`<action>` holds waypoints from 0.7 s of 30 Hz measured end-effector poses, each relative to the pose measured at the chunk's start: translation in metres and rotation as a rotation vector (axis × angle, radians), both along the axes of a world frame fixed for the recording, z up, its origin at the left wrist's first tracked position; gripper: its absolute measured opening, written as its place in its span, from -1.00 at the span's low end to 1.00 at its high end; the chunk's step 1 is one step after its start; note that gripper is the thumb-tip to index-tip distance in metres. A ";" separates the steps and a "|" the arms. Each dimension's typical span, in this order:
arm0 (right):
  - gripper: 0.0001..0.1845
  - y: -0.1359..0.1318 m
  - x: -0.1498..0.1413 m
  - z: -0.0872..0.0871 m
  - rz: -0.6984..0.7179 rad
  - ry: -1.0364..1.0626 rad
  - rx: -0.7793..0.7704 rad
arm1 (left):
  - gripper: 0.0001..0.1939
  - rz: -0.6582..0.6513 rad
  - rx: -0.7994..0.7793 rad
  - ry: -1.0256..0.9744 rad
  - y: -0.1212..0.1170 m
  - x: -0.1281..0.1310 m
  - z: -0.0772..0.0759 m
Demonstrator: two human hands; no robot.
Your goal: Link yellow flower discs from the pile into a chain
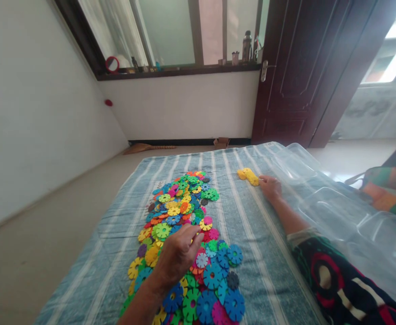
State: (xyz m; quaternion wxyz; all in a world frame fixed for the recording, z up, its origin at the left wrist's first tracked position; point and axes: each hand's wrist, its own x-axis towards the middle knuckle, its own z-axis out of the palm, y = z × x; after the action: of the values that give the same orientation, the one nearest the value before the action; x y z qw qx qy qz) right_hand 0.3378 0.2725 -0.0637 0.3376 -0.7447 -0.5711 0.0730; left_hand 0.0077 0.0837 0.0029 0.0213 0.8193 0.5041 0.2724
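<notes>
A long heap of notched, flower-shaped plastic discs [213, 275] in many colours lies on the striped cloth. My left hand [180, 248] is over the middle of this heap, fingers curled and thumb close to them, near a yellow disc [205, 224]. Whatever those fingers hold, if anything, is hidden. Off to the right, a small group of yellow discs [248, 175] lies apart from the heap, partly overlapping. My right hand [270, 187] reaches to its right end, with pinched fingertips at the edge of a yellow disc.
Clear plastic containers [336, 210] stand along the right side of the striped cloth [116, 246]. Beyond them is a blurred person's colourful, patterned clothing [387, 189]. A dark red door [295, 67] and a windowsill with a flask [247, 46] are behind. A broom [143, 147] lies on the floor.
</notes>
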 end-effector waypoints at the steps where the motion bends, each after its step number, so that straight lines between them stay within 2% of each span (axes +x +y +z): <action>1: -0.61 -0.001 0.000 -0.001 -0.005 -0.005 0.003 | -0.74 0.003 0.006 -0.001 0.000 0.000 0.000; 7: -0.62 -0.004 0.001 -0.006 0.019 -0.005 0.021 | -0.74 0.017 0.014 0.017 0.001 -0.006 -0.003; 12: -0.53 -0.006 0.004 -0.015 0.069 -0.041 0.039 | -0.74 0.049 0.018 0.015 0.001 -0.014 0.002; 17: -0.54 -0.003 0.006 -0.020 0.067 -0.072 0.052 | -0.77 0.161 -0.002 -0.009 0.006 -0.028 0.010; 21: -0.51 -0.002 0.007 -0.020 0.053 -0.073 0.037 | -0.83 0.285 -0.006 -0.015 0.010 -0.039 0.009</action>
State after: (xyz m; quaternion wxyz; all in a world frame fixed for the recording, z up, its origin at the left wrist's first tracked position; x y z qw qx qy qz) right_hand 0.3449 0.2702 -0.0837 0.3280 -0.7250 -0.6040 0.0442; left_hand -0.0316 0.0939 0.0121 -0.0115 0.7375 0.6158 0.2772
